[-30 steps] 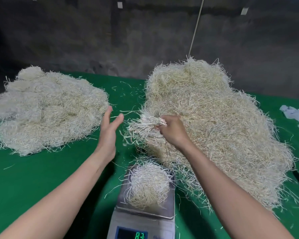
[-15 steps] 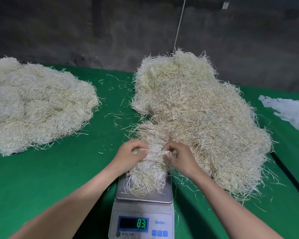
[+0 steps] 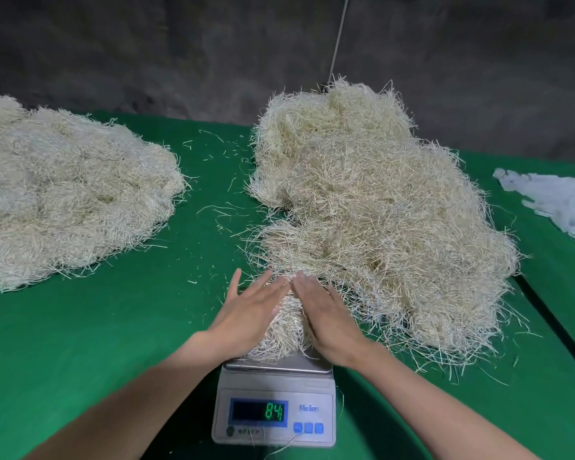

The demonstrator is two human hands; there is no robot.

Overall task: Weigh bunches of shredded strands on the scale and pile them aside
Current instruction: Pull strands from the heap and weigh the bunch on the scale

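Spread flat with straight fingers, neither hand pinches anything now, whereas half a second ago both nipped strands at the top of the bunch (image 3: 284, 330). At far left the left pile (image 3: 70, 194) lies on the green cloth (image 3: 113, 327), well apart from the scale (image 3: 273, 413). The left hand (image 3: 249, 313) rests palm-down on the bunch's left flank, thumb splayed outward; the bunch sits on the scale's pan (the readout has gone from 83 to 84). The right hand (image 3: 326, 322) presses the right flank, fingertips nearly meeting the left's. Just beside it rises the big loose heap (image 3: 372, 210); white scraps (image 3: 558, 200) lie far right.
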